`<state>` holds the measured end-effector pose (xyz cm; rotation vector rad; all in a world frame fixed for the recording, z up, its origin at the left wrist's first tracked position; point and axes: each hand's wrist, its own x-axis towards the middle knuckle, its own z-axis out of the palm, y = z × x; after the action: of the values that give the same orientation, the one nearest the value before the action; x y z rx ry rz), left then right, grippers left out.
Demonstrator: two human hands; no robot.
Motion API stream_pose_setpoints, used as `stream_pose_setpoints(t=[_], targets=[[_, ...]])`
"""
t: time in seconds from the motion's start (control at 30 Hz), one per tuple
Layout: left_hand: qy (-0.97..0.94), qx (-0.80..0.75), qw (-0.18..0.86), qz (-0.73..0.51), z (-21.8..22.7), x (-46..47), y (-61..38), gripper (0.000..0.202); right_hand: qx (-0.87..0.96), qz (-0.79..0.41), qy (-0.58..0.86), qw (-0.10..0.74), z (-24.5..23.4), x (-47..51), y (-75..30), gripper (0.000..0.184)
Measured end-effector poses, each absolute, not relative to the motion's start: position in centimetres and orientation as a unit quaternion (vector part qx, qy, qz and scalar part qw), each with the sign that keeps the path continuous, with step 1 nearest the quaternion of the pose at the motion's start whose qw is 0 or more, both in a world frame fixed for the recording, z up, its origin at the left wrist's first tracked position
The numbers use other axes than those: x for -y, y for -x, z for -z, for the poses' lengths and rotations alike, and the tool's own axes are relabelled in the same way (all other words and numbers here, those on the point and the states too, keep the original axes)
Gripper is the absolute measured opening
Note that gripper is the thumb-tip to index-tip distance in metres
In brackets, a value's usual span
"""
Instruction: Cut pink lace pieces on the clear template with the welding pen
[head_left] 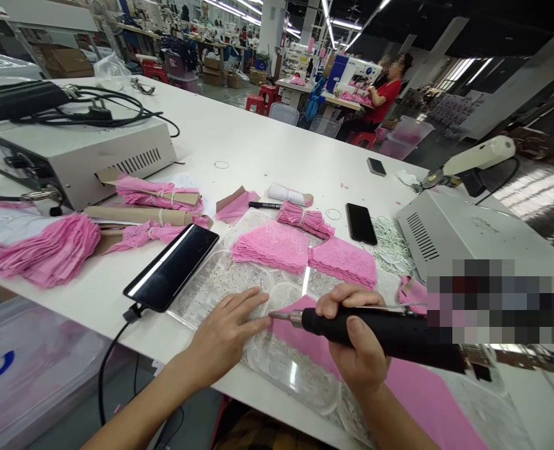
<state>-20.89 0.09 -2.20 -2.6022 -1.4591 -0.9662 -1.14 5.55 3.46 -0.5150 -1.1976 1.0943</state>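
Observation:
My right hand (358, 337) is wrapped round a thick black handpiece (380, 331) with a slim metal tip; a cable runs off to the right. The tip points left and meets the edge of a pink fabric piece (305, 337), which is partly hidden under the tool. My left hand (232, 331) lies flat with its fingers stretched out, the index fingertip close beside the metal tip. Beneath both hands is a clear, scuffed plastic board (215, 281). Two stacks of pink lace-edged pieces, a left stack (272, 247) and a right stack (345, 261), sit just beyond.
A tablet (171, 265) lies left, its cable hanging over the table edge. Behind are tied pink bundles (164, 194), a phone (361, 223) and pale green elastic loops (391, 244). Grey metal boxes stand at left (84, 150) and right (483, 225). A person in red sits at a far sewing machine.

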Motion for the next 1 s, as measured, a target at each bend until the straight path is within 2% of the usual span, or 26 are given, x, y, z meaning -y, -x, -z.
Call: stream_pose_setpoints(t=[0.2, 0.43, 0.63, 1.0], targets=[[0.837, 0.446, 0.023, 0.316, 1.9, -0.3, 21.3, 0.052, 0.48, -0.477, 0.24, 0.696, -4.7, -6.7, -0.2, 0.011], [0.858, 0.401, 0.048, 0.317, 0.3, -1.6, 18.7, 0.042, 0.442, -0.395, 0.288, 0.752, -5.4, -8.7, -3.9, 0.008], [0.876, 0.369, 0.036, 0.31, 0.3, -3.2, 15.6, 0.034, 0.444, -0.42, 0.279, 0.741, -3.7, -8.9, -3.5, 0.01], [0.869, 0.372, 0.026, 0.325, 0.4, -3.0, 15.7, 0.029, 0.462, -0.423, 0.274, 0.73, -3.5, -9.0, -3.1, 0.01]])
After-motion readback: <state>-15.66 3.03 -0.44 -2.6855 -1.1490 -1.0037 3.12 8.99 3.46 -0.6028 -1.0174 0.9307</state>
